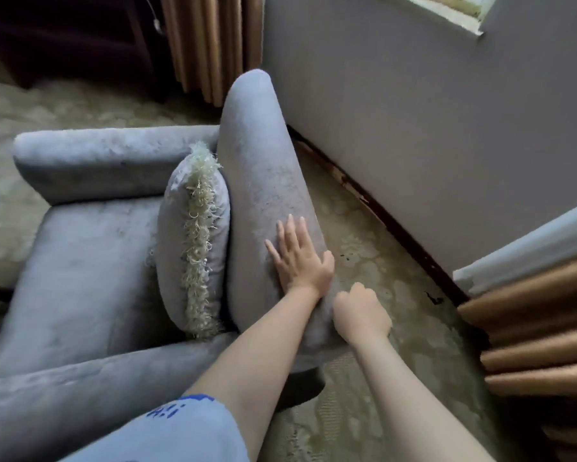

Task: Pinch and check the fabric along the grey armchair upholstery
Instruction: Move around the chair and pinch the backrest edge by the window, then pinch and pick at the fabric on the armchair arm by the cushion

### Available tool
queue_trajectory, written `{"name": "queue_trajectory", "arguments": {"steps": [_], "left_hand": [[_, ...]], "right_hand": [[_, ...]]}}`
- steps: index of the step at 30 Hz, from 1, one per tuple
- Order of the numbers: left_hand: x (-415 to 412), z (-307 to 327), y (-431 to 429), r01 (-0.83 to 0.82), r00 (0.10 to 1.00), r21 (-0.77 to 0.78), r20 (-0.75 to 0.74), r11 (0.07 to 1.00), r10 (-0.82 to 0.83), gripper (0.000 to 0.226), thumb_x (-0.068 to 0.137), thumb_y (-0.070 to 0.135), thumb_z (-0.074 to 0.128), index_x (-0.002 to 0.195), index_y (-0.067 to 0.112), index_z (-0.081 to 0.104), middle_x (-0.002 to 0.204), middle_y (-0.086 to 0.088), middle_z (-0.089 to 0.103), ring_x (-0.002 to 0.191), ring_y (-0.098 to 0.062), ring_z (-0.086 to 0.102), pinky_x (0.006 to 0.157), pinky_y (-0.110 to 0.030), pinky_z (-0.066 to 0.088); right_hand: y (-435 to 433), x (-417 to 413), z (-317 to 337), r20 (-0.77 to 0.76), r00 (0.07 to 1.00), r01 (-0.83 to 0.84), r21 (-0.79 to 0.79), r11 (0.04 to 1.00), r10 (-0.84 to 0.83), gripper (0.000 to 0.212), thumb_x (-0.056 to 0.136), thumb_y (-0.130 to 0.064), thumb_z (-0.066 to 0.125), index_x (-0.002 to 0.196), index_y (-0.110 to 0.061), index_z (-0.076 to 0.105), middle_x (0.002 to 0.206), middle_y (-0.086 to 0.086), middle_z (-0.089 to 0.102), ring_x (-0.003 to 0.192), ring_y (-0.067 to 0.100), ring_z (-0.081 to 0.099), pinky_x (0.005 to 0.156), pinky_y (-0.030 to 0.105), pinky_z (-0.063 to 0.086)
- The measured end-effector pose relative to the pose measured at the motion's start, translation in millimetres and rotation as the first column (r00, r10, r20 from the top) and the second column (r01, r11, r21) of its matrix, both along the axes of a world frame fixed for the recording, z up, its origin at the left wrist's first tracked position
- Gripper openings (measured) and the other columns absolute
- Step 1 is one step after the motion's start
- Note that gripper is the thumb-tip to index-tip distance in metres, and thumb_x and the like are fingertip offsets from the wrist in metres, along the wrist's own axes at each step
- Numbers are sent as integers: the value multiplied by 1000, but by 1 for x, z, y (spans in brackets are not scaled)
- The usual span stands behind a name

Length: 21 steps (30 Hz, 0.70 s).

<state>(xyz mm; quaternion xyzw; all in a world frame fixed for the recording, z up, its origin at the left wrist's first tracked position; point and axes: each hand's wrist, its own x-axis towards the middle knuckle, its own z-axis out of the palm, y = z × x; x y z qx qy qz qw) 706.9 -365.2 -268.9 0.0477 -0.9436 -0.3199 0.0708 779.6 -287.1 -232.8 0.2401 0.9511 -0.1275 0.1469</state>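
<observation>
A grey velvet armchair (pixel 80 261) fills the left half of the view, its tall backrest (pixel 260 168) running from the centre toward the top. My left hand (pixel 300 258) lies flat on the backrest's top with fingers straight and spread. Just to the right, my right hand (pixel 360 311) is curled at the backrest's rear edge, fingers tucked against the fabric; whether it pinches cloth is hidden by the back of the hand. A grey cushion (pixel 177 248) with a cream fringe leans against the backrest.
A grey wall (pixel 414 128) with a dark worn skirting stands right of the chair, a strip of patterned carpet (pixel 364 235) between them. Gold curtains (pixel 540 345) hang at the right edge and more at the top (pixel 210 45). Another grey seat edge (pixel 527 248) shows at right.
</observation>
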Motion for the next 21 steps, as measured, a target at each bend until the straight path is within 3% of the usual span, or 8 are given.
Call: {"name": "queue_trajectory", "arguments": {"steps": [4, 9, 14, 18, 21], "left_hand": [[-9, 3, 7, -153, 977, -12, 148, 988, 153, 92, 77, 46, 50, 150, 18, 1, 157, -13, -7, 142, -30, -10, 108, -54, -13], [-14, -3, 13, -144, 957, -187, 222, 972, 184, 78, 87, 48, 35, 149, 21, -1, 155, -18, -11, 142, -35, -7, 110, -55, -4], [-12, -9, 16, -184, 955, -250, 183, 951, 233, 83, 73, 50, 15, 148, 21, -4, 155, -13, -15, 142, -30, -13, 110, -49, -10], [-13, -2, 12, -154, 952, -287, 212, 945, 219, 82, 79, 49, 32, 148, 15, 4, 156, -15, -10, 142, -31, -11, 110, -48, -11], [-12, 6, 10, -137, 943, -239, 265, 961, 200, 79, 81, 49, 42, 146, 17, 10, 155, -19, -4, 142, -33, -4, 111, -48, -8]], "right_hand": [[17, -27, 26, -135, 968, -207, 48, 977, 212, 24, 90, -26, 36, 102, -8, 48, 110, 13, 51, 99, 36, 55, 82, 42, 46], [11, -97, 40, -238, 830, -493, 107, 863, 504, 26, 86, -28, 45, 103, -8, 49, 107, 13, 52, 97, 36, 55, 76, 41, 46], [-17, -164, 34, -256, 626, -732, 132, 668, 737, 28, 88, -32, 44, 108, -12, 49, 111, 10, 51, 101, 33, 52, 74, 38, 45], [-36, -195, 30, -224, 469, -839, 188, 511, 854, 24, 85, -28, 48, 104, -13, 49, 107, 8, 52, 101, 31, 48, 71, 36, 42], [-52, -213, 27, -168, 339, -889, 265, 374, 926, 24, 82, -28, 51, 101, -13, 50, 107, 7, 52, 103, 31, 48, 78, 37, 40]]}}
